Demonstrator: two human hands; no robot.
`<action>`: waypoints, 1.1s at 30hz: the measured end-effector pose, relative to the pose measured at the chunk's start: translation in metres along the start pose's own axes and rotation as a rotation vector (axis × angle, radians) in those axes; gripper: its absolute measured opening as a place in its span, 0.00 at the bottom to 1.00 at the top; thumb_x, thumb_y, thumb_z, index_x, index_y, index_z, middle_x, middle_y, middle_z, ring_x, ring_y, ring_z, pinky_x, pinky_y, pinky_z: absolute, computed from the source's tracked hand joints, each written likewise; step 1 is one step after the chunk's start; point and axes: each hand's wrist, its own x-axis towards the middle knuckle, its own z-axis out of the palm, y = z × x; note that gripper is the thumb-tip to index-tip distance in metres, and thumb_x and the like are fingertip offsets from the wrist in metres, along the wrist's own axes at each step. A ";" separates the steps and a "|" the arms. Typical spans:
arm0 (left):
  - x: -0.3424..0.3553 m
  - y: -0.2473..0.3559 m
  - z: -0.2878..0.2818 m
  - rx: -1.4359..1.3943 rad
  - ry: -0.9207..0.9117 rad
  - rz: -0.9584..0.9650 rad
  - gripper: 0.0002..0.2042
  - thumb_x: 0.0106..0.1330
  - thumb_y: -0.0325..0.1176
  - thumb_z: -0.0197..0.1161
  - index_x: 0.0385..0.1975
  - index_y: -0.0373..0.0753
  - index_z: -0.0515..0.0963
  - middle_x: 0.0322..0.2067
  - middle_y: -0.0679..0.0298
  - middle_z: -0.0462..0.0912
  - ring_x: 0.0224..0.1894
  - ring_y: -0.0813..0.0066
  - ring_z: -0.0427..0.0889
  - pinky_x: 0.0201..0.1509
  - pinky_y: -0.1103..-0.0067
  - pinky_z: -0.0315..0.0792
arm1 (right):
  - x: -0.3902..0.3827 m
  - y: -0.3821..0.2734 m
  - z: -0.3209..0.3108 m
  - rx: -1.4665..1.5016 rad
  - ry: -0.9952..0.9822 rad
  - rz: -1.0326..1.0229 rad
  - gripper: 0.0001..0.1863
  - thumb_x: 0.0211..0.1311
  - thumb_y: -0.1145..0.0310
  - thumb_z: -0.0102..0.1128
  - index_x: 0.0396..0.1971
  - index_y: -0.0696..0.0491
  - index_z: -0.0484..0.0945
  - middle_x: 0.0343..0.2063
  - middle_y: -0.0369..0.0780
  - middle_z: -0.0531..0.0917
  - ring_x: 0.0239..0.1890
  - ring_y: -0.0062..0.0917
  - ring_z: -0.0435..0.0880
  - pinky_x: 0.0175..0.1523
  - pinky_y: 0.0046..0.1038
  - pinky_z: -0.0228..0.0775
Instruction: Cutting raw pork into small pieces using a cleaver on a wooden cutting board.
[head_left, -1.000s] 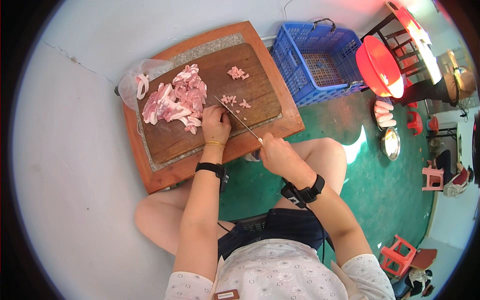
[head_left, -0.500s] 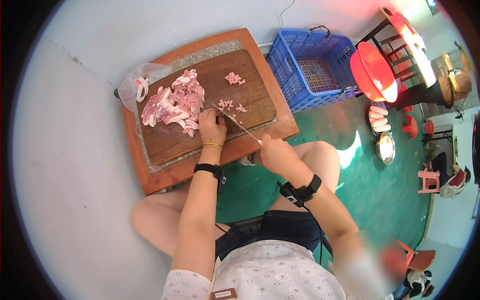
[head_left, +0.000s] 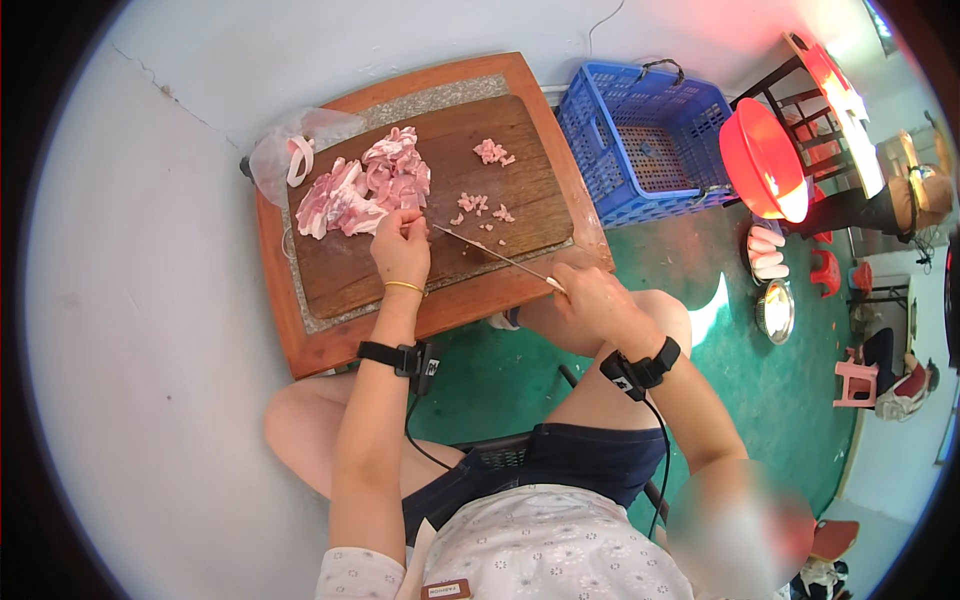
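Green floor under everything; person seated, knees parted at the near side of a low wooden bench with a speckled inset. Bench stands close to a pale wall.

Blue plastic crate, perforated sides, set just beyond the bench's right edge. On the bench, a dark brown cutting board, rounded corners, covers most of the inset. Red basin right of the crate, tilted toward the viewer.

Main pile of raw meat, pink with white fat, on the left half of the board toward its far side. Crumpled clear plastic bag at the far left corner of the bench.

Right hand: closed round the handle of a knife, at the near right edge of the bench. Left hand: over the board, thumb and fingers drawn in at the near right edge of the pile; whether a piece is pinched there, cannot tell. Gold-coloured bracelet on that wrist.

Knife: thin blade slants over the board, tip just right of the left fingers.

Small heap of diced meat near the board's far right corner. Smaller cluster of bits between heap and blade, a few loose scraps beside it.
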 end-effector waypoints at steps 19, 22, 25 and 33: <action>-0.008 0.048 -0.019 0.083 -0.012 0.264 0.05 0.60 0.23 0.59 0.35 0.34 0.77 0.32 0.61 0.79 0.30 0.73 0.79 0.35 0.79 0.73 | 0.081 0.036 -0.050 -0.277 0.211 -0.097 0.09 0.54 0.70 0.57 0.33 0.54 0.68 0.23 0.45 0.80 0.28 0.42 0.81 0.34 0.41 0.71; 0.004 0.069 -0.008 0.165 -0.048 0.479 0.05 0.60 0.23 0.59 0.35 0.35 0.77 0.32 0.58 0.78 0.35 0.65 0.78 0.40 0.75 0.72 | 0.075 0.040 -0.049 -0.378 0.283 -0.169 0.10 0.51 0.71 0.58 0.32 0.54 0.67 0.22 0.43 0.79 0.25 0.38 0.82 0.29 0.37 0.72; 0.013 0.073 0.011 0.189 -0.240 0.573 0.04 0.60 0.25 0.58 0.34 0.35 0.76 0.33 0.56 0.78 0.40 0.58 0.77 0.45 0.71 0.70 | 0.071 0.041 -0.050 -0.480 0.356 -0.220 0.12 0.47 0.73 0.59 0.31 0.54 0.66 0.21 0.41 0.78 0.22 0.33 0.82 0.25 0.33 0.71; 0.051 0.039 0.078 0.319 -0.642 0.728 0.09 0.63 0.31 0.54 0.39 0.33 0.76 0.45 0.50 0.76 0.51 0.54 0.73 0.57 0.66 0.66 | 0.071 0.041 -0.059 -0.634 0.428 -0.305 0.14 0.44 0.71 0.59 0.33 0.54 0.67 0.21 0.38 0.77 0.19 0.29 0.81 0.23 0.27 0.70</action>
